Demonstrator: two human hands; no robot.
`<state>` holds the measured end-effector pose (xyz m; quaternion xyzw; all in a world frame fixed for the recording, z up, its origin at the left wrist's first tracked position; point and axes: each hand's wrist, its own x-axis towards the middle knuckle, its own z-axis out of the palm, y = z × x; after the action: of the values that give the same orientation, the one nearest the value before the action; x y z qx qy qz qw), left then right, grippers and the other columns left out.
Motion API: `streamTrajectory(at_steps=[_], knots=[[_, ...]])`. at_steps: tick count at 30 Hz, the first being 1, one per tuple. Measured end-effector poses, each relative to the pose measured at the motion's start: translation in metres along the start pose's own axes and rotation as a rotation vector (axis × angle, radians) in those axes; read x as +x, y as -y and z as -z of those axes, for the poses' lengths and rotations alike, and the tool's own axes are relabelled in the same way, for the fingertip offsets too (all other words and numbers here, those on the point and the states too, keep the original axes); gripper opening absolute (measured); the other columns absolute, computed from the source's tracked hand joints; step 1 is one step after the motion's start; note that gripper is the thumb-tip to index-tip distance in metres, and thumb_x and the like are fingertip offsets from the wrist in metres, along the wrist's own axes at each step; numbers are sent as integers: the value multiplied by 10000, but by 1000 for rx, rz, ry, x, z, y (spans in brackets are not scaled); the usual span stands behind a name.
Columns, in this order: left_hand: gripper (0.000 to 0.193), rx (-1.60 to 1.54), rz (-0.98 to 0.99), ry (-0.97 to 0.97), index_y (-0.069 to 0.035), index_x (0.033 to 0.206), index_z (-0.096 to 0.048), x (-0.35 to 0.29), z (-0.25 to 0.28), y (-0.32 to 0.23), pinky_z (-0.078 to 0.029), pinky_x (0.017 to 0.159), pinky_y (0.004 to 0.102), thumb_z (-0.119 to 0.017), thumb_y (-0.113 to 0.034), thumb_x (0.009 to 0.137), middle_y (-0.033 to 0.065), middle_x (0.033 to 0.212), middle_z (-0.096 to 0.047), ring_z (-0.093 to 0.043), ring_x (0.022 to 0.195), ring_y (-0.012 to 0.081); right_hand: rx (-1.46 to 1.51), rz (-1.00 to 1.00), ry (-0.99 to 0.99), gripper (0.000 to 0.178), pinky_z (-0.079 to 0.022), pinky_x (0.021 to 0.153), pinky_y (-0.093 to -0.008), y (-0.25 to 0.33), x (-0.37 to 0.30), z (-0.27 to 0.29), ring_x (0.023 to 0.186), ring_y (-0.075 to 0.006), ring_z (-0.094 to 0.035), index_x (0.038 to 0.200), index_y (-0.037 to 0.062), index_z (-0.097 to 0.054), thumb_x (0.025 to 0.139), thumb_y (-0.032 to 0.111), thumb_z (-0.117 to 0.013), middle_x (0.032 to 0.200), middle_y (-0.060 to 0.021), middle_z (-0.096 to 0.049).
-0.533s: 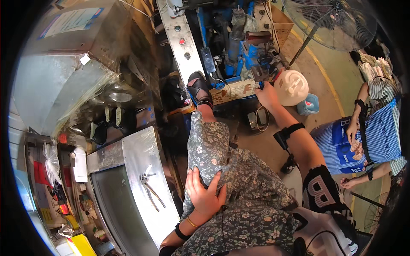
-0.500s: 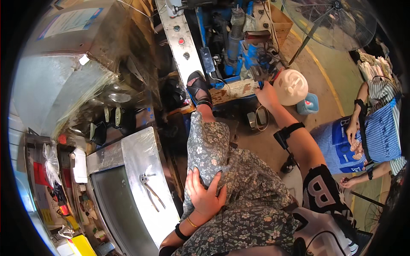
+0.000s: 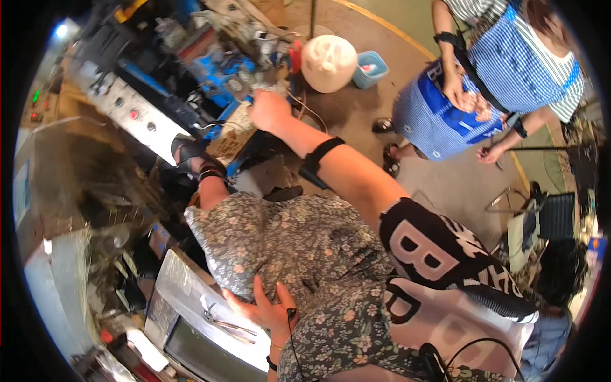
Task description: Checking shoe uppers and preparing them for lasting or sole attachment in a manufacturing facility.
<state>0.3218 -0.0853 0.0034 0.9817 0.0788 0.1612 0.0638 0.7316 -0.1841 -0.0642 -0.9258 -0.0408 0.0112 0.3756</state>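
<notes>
My left hand (image 3: 270, 312) lies with fingers spread on the floral fabric (image 3: 254, 245) over my raised leg. My right arm stretches forward to the blue machine (image 3: 219, 73). At that machine's near corner, my right hand (image 3: 270, 109) is closed, with a bit of blue at its fingertips; what it grips is hidden. Close to this hand is a worn wooden board (image 3: 232, 137). My foot in a black sandal (image 3: 186, 153) rests at the near end of a white control panel (image 3: 121, 105) with several buttons. Pliers (image 3: 232, 326) lie on a shiny metal surface (image 3: 184, 286) beside my left hand.
A cream plastic jug (image 3: 329, 63) and a light-blue bucket (image 3: 370, 70) stand on the floor beyond my right hand. To the right stands another person in a blue checked apron (image 3: 414, 114). A dark chair (image 3: 557, 213) is farther right. Plastic-covered equipment (image 3: 57, 261) occupies the left.
The view has swung to the right, so the machine and panel appear farther left and the other person nearer the middle. My right hand stays at the machine's corner, my left on the fabric.
</notes>
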Motion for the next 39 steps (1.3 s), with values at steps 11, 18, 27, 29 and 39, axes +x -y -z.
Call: streamTrajectory(at_steps=[11, 18, 27, 29, 39], knots=[[444, 39, -42, 61, 32, 1212, -592, 27, 1, -21, -362, 1024, 607, -660, -263, 888, 363, 1459, -226, -349, 1313, 539, 46, 2, -36, 235, -536, 815, -450, -10, 2, -4, 904, -366, -688, 928, 18, -668, 800, 209, -620, 927, -205, -705], [361, -95, 33, 44, 8, 1230, -576, 24, -4, -28, -261, 1061, 634, -583, -199, 935, 361, 1481, -176, -242, 1364, 539, 79, -41, 36, 307, -535, 851, -448, -7, 4, 0, 935, -361, -681, 990, 17, -653, 823, 274, -667, 940, -202, -701], [248, -118, 65, -107, 5, 1147, -645, 27, -9, -38, -298, 1079, 541, -641, -95, 920, 315, 1488, -272, -303, 1354, 455, 100, -34, 58, 325, -526, 881, -452, -5, 13, 6, 966, -365, -675, 1019, 17, -660, 819, 273, -647, 979, -206, -700], [263, -69, 70, -122, 3, 1157, -644, 24, 0, -34, -330, 1066, 527, -641, -85, 909, 317, 1488, -285, -356, 1323, 455, 107, -12, 74, 347, -522, 884, -457, 6, 12, -5, 990, -381, -664, 1024, 13, -665, 809, 285, -646, 991, -224, -691], [204, -193, 148, -201, -93, 951, -760, 9, -8, -12, -385, 1028, 513, -776, -139, 753, 281, 1291, -511, -487, 1176, 441, 73, 99, 21, 357, -505, 846, -493, -30, 18, -2, 986, -414, -639, 1057, 55, -658, 820, 320, -639, 980, -246, -678]])
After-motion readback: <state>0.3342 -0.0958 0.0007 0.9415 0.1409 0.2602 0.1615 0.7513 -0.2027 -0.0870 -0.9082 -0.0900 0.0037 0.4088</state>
